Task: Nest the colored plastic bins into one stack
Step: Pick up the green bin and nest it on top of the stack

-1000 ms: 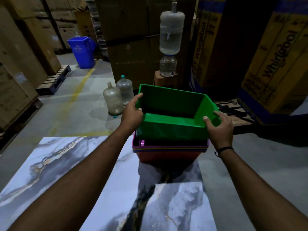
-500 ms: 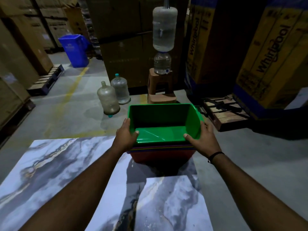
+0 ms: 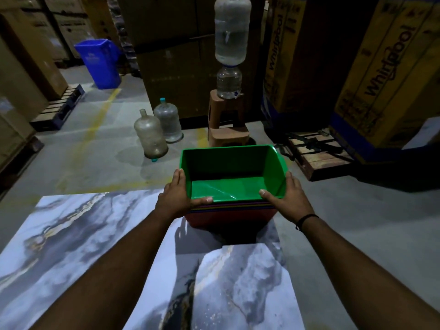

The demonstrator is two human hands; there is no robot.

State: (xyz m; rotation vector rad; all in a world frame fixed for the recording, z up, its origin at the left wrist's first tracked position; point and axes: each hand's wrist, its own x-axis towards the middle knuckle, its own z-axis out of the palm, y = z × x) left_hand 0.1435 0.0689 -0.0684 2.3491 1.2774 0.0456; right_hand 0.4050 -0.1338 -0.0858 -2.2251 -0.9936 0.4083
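Head view: one green bin nested atop one stack, gripped between left hand and right hand; two jugs beyond left.

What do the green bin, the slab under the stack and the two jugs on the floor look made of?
Green bin: glossy moulded plastic; light streaks shine on its floor.
Slab: polished marble or a marble-print tile; grey veining on a smooth white face, which one is unclear.
Jugs: cloudy translucent plastic, dull and scuffed-looking.
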